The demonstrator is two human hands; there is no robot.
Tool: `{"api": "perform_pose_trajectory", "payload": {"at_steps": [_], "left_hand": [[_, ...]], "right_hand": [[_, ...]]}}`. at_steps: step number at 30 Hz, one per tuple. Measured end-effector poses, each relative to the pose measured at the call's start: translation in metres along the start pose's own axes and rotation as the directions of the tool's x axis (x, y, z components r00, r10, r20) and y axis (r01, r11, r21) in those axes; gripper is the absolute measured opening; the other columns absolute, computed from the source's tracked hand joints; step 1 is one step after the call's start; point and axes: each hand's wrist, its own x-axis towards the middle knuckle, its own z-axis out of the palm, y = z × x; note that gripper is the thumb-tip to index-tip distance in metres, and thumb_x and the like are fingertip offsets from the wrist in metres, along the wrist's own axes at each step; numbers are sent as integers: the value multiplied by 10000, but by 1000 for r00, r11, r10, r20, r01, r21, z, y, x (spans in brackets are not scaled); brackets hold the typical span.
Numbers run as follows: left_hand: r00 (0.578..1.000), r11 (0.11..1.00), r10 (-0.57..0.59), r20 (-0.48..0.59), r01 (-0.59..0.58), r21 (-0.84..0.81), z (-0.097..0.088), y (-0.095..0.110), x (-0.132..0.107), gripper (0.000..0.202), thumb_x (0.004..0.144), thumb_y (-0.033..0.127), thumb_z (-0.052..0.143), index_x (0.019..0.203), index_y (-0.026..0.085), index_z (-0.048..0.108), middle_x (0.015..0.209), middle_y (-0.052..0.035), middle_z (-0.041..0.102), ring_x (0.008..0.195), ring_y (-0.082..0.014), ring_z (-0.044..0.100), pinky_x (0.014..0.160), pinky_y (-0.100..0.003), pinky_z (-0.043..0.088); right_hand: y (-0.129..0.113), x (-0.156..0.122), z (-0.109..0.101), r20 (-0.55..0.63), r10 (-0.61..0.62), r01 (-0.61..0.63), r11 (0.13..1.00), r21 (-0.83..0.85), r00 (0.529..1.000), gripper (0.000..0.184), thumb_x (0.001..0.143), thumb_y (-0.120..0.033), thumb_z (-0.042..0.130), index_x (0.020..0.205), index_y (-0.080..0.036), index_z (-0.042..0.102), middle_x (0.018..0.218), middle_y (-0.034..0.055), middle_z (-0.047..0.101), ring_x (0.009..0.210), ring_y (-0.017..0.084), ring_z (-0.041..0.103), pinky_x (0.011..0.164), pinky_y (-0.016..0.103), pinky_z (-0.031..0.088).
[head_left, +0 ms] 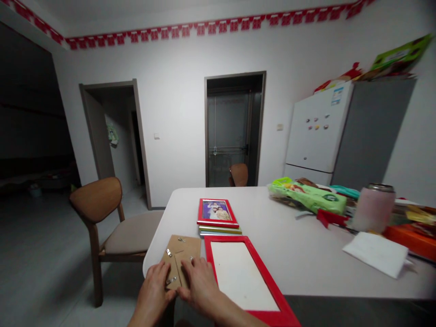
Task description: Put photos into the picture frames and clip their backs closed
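Note:
A brown cardboard frame backing (pixel 180 253) with small metal clips lies at the near left corner of the white table (pixel 299 254). My left hand (pixel 153 291) rests on its near left edge, fingers curled against the board beside a clip. My right hand (pixel 201 282) lies across its near right part, fingers bent and pressing down on it. Right beside them lies an empty red picture frame (pixel 245 278) showing a white panel. Behind it sits a stack of frames (pixel 218 217), the top one red with a photo in it.
A wooden chair (pixel 109 218) stands left of the table. On the right of the table are green packets (pixel 308 194), a pink jar (pixel 373 208), a white folded paper (pixel 376 253) and an orange box (pixel 413 238). A fridge (pixel 320 134) stands behind, with two doorways in the far wall.

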Motion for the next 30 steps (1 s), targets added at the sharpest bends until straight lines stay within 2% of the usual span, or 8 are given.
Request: {"api": "perform_pose_trajectory", "payload": {"at_steps": [2, 4, 7, 11, 16, 20, 24, 30], "left_hand": [[996, 999, 19, -82, -22, -44, -10, 8, -2, 484, 581, 150, 505, 1065, 156, 507, 1134, -37, 530, 1063, -198, 436, 933, -290, 326], [988, 993, 50, -147, -64, -95, -22, 20, -5, 440, 602, 167, 523, 1042, 175, 523, 1119, -27, 539, 1047, -211, 441, 925, -304, 346], [979, 967, 133, -155, -162, -194, -30, 46, -9, 408, 618, 193, 575, 1024, 175, 540, 1128, -49, 532, 1034, -232, 442, 914, -332, 370], [966, 907, 247, -81, -260, -331, -16, 86, -14, 403, 616, 193, 613, 1010, 140, 542, 1100, -74, 545, 992, -220, 452, 879, -337, 396], [949, 881, 315, 14, -286, -377, 10, 121, -16, 434, 584, 210, 655, 994, 108, 555, 1107, -100, 536, 1000, -233, 436, 898, -336, 367], [949, 891, 309, 71, -262, -371, 16, 128, -14, 428, 616, 234, 626, 1022, 122, 547, 1139, -95, 519, 1046, -240, 418, 926, -347, 335], [947, 914, 298, 123, -246, -322, 11, 124, -12, 502, 623, 263, 619, 1087, 105, 510, 1196, -120, 477, 1110, -262, 382, 975, -388, 261], [904, 895, 381, 196, -307, -325, 10, 115, -13, 694, 580, 549, 606, 1124, 138, 476, 1263, -138, 401, 1191, -304, 287, 978, -511, 177]], "right_hand": [[5, 0, -7, -23, 11, -10, 997, 75, 1000, 526, 590, -297, 552, 1102, -186, 502, 1020, 96, 541, 918, 247, 458, 797, 351, 354], [13, -5, -24, -55, -4, 12, 988, 151, 998, 520, 590, -237, 520, 1106, -173, 502, 1026, 87, 542, 937, 229, 453, 823, 324, 353], [36, -23, -56, -55, -9, 22, 972, 234, 998, 492, 581, -183, 482, 1071, -167, 526, 1037, 80, 536, 970, 209, 454, 868, 306, 343], [81, -52, -82, 3, 4, -4, 977, 213, 1000, 431, 596, -195, 448, 1009, -169, 566, 1072, 84, 519, 1002, 198, 459, 897, 309, 337], [123, -76, -87, -1, 94, -93, 988, 126, 996, 425, 576, -186, 442, 970, -169, 600, 1073, 88, 537, 1013, 208, 463, 913, 320, 326], [128, -78, -86, -18, 102, -101, 992, 72, 995, 439, 579, -193, 442, 985, -156, 602, 1061, 95, 548, 1000, 209, 471, 899, 308, 335], [126, -78, -78, -38, 79, -80, 997, -5, 996, 458, 589, -191, 431, 1017, -149, 588, 1070, 103, 543, 998, 209, 465, 890, 312, 328], [127, -81, -67, -57, 67, -72, 992, -101, 996, 445, 586, -203, 458, 1013, -213, 584, 1102, 86, 531, 1031, 228, 439, 883, 354, 306]]}}
